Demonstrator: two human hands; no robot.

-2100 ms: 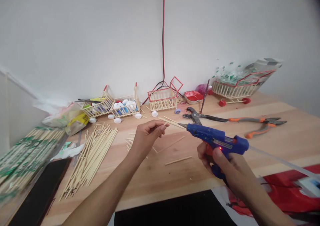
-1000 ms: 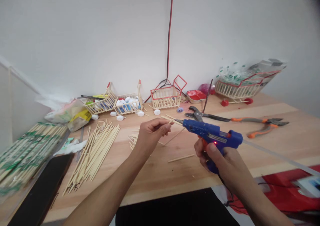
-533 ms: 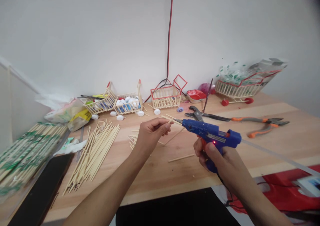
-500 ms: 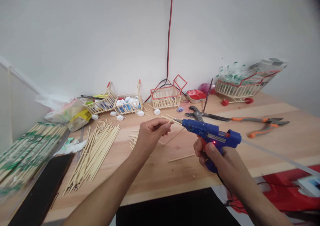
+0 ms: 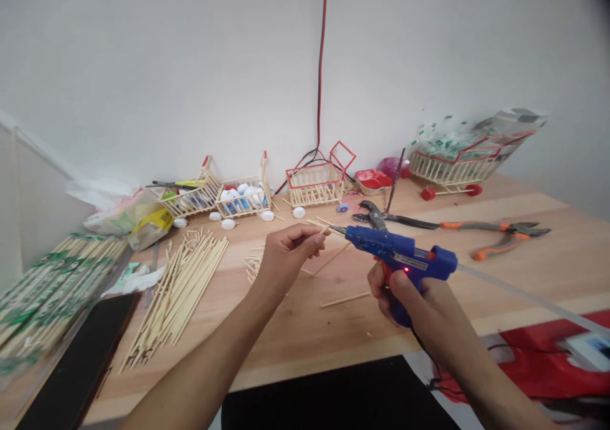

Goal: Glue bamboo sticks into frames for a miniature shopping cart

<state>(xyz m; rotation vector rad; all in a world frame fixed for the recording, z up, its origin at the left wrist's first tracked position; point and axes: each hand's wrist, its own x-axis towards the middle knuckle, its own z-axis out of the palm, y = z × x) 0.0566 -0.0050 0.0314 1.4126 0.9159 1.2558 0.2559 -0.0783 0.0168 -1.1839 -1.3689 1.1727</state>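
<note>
Right now, your left hand (image 5: 291,251) pinches a thin stick (image 5: 326,230) over the table (image 5: 305,335), its tip right by the nozzle of the blue glue gun (image 5: 384,242); contact is unclear. Your right hand (image 5: 422,296) wraps the gun's handle. Beyond, one cart (image 5: 244,213) holds white and blue pieces, a red-wheeled cart (image 5: 443,172) green-marked clear plastic, a tray (image 5: 374,192) red paint.

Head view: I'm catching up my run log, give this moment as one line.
left hand: pinching stick | right hand: gripping glue gun, red light lit | nozzle: by stick's end | loose sticks: on table
</note>
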